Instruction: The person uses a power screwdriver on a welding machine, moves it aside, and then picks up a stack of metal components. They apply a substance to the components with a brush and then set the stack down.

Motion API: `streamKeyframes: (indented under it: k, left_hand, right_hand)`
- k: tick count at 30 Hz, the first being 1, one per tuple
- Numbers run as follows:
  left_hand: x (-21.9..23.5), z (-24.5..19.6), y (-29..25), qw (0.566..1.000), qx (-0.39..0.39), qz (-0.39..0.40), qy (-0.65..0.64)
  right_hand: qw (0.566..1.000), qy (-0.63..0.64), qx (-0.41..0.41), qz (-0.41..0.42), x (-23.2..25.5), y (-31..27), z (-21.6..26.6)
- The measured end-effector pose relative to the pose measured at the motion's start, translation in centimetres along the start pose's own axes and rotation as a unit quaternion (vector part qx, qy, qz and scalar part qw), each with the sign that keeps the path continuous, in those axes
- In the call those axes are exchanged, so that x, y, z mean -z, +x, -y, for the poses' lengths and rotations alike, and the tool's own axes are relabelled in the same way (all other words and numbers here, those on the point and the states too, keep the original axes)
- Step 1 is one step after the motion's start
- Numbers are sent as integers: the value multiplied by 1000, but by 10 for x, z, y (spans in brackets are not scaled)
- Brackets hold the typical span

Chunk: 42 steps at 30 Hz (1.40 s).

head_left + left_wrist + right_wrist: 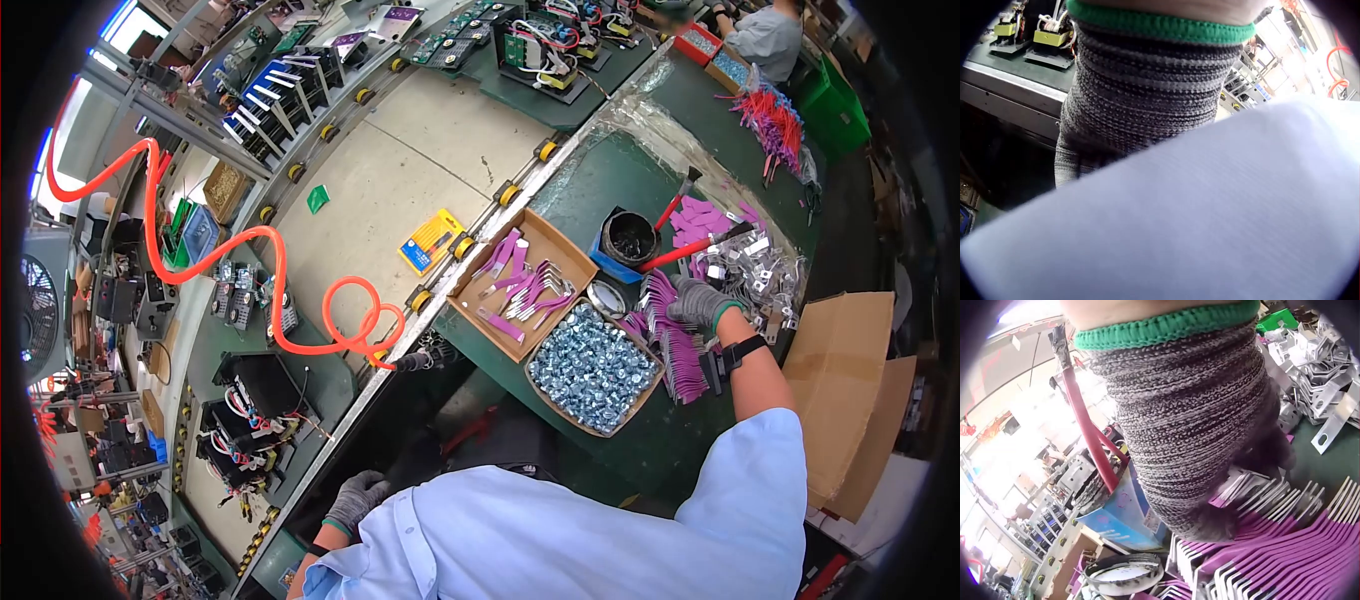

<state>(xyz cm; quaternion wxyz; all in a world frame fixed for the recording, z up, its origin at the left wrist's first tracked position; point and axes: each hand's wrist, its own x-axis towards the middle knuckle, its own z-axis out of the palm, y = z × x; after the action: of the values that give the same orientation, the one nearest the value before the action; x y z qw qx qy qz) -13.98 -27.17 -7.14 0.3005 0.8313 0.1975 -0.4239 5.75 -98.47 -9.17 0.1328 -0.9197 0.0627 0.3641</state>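
Note:
My gloved right hand (703,303) is over the row of purple-and-silver bent metal strips (673,345) on the green table. In the right wrist view the glove (1191,425) reaches down to the strips (1272,556), its dark fingertips at their silver ends; whether they grip any is hidden. My gloved left hand (357,500) is low beside the body, away from the table, with fingers loosely bent and nothing visible in it. In the left wrist view a light blue sleeve (1197,219) covers much of that glove (1141,87).
A tray of screws (592,370) and a cardboard box (465,298) with purple pieces lie left of the strips. Behind stand a blue box with a black cup (630,236) and red-handled brushes (690,250). Silver brackets (770,275) are piled right; an orange air hose (282,300) hangs left.

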Motion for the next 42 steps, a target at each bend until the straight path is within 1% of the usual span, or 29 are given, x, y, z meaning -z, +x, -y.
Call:
streamKeyframes:
  k: [2,5,7,8,10,11,12,13,14,16,18,19,20,22,24,26,27,28,29,30,31,32,34,36,38,40,42]
  left_hand:
    - [1,-5,0,1000,7,9,-20]
    - [10,-28,-8,1000,0,2,-27]
    - [15,-40,-8,997,24,2,-67]
    - [17,-41,-6,997,23,3,-68]
    - [22,-48,-5,996,-80,-26,28]
    - [24,-53,-6,998,-60,-14,11]
    - [27,-63,-9,998,-61,-13,11]
    - [29,-73,-13,997,-73,-10,34]
    - [31,-81,-15,995,-85,-7,58]
    - [34,-91,-17,994,-90,4,61]
    - [35,-95,-19,993,-96,15,65]
    - [35,-97,-19,990,-124,4,74]
    - [35,-99,-20,985,-153,-6,82]
    - [37,-108,-24,984,-155,0,92]
    - [43,-120,-29,982,-158,7,102]
    - [49,-131,-33,982,-145,49,108]
    - [51,-132,-31,982,-148,52,109]
    - [52,-132,-29,976,-182,58,109]
    - [54,-134,-27,968,-215,65,109]
    - [55,-140,-26,967,-220,70,108]
    - [56,-150,-24,953,-264,89,117]
    - [57,-159,-23,937,-308,106,124]
    - [52,-172,-13,934,-322,126,93]
    - [44,-193,-1,894,-396,201,65]
    - [31,-232,-9,863,-430,264,-7]
    - [-1,-257,-11,873,-401,269,-72]
    - [-18,-290,-15,852,-416,301,-103]
  right_hand:
    - [1000,-22,-4,7,1,-4,5]
    - [999,-40,3,-9,0,-8,4]
    - [999,-50,8,-17,2,-15,9]
    - [998,-58,-1,-14,4,-19,11]
    - [998,-67,-10,-11,3,-26,12]
    - [999,-38,3,-36,-1,-28,9]
    - [998,-8,15,-62,-4,-29,6]
    - [998,-7,15,-62,-5,-28,3]
    - [998,-13,0,-68,-5,-27,1]
    - [997,-18,-16,-72,-1,-34,8]
    - [995,-7,-57,-77,2,-44,16]
    - [993,-3,-52,-103,-6,-42,9]
    - [993,-2,-54,-102,-9,-44,8]
    - [987,8,-86,-133,-11,-53,13]
    - [985,22,-103,-136,-17,-59,4]
    - [982,34,-123,-139,-24,-69,-6]
    - [977,53,-126,-166,-28,-78,-7]
    - [970,72,-129,-194,-35,-89,-11]
    - [959,64,-129,-244,-62,-89,-32]
    - [958,61,-134,-246,-72,-105,-28]
    - [941,168,-132,-264,-81,-121,-18]
    - [912,272,-126,-280,-89,-137,-5]
    - [892,306,-47,-328,-94,-177,57]
    - [834,395,10,-385,-104,-200,142]
    - [841,414,16,-348,-105,-214,224]
    - [873,371,-35,-314,-137,-205,276]
    - [834,441,30,-330,-148,-186,323]
